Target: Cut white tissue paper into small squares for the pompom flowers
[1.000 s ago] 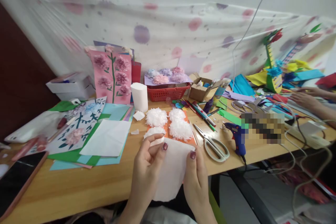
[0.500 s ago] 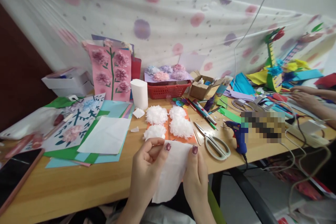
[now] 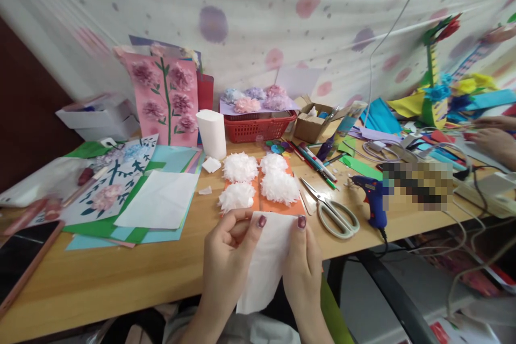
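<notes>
My left hand (image 3: 226, 263) and my right hand (image 3: 303, 263) both pinch the top edge of a white tissue sheet (image 3: 266, 258), which hangs down over the wooden table's front edge (image 3: 121, 290). Thumbs with dark red nails press on the sheet's upper corners. Just beyond the hands lies an orange card (image 3: 278, 205) bearing three fluffy white tissue flowers (image 3: 279, 187). Scissors (image 3: 332, 214) with pale handles lie to the right of the card. A blue glue gun (image 3: 374, 205) lies further right.
A stack of coloured and white papers (image 3: 157, 204), a white tissue roll (image 3: 213, 133), a red basket (image 3: 253, 126), a pink flower card (image 3: 165, 99), pens (image 3: 312, 160) and a phone (image 3: 20, 263) are on the table. Another person's hand (image 3: 494, 142) rests at the far right among cables.
The view has dipped and shifted slightly. Both hands have kept their grip on the tissue sheet, the left fingers curling a little more at its upper edge.
</notes>
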A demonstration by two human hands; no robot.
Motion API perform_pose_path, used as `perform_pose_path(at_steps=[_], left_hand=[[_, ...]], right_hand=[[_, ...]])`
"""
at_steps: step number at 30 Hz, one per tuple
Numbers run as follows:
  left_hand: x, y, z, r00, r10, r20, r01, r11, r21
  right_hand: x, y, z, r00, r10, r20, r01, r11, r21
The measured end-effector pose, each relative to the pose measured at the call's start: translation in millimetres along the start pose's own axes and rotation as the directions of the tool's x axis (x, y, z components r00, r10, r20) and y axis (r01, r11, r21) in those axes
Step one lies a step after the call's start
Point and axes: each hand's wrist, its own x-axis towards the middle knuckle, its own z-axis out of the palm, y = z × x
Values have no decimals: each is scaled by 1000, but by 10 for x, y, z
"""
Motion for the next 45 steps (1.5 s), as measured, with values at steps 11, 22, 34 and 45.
perform_pose_path(at_steps=[11, 22, 34, 45], left_hand=[[-23, -122, -8, 995, 77, 57, -82, 993, 86], [108, -53, -11, 993, 2, 114, -11, 997, 78], [35, -188, 1, 970, -32, 242, 48, 997, -64], [25, -215, 24, 986, 169, -4, -169, 985, -29]], right_hand=[[-123, -186, 98, 995, -101, -17, 101, 995, -6], [63, -90, -39, 914, -403, 45, 404, 894, -197], [111, -59, 9, 939, -329, -102, 304, 931, -204], [97, -85, 8, 900, -391, -190, 342, 907, -246]])
